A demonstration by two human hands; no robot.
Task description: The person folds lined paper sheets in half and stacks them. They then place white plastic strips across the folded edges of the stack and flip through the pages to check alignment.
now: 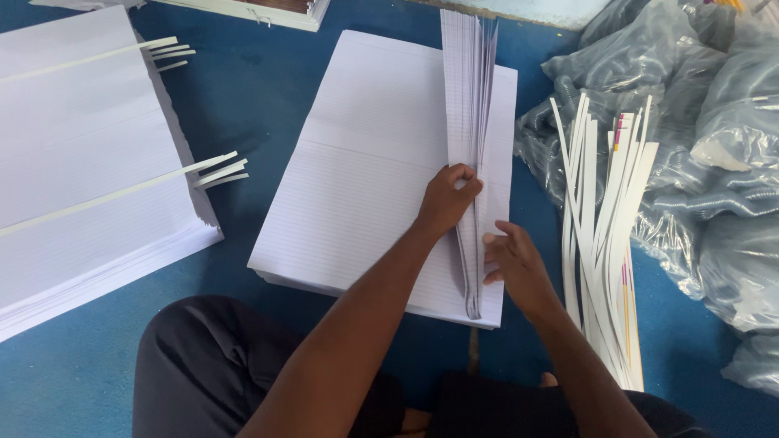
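The left hand (pixel 448 199) pinches a lifted sheaf of sheets (pixel 469 122) upright on the right side of the ruled paper stack (pixel 365 162) on the blue floor (pixel 251 97). The right hand (pixel 515 259), fingers loosely spread, steadies its near edge, keeping the sheaf separate.

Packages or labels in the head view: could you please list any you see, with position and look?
Clear plastic bags: heaped at right on the blue floor, crinkled, grey-transparent.
Card strips: a loose bundle beside the bags, long, white, some with coloured edge marks.
No signs or screens show.
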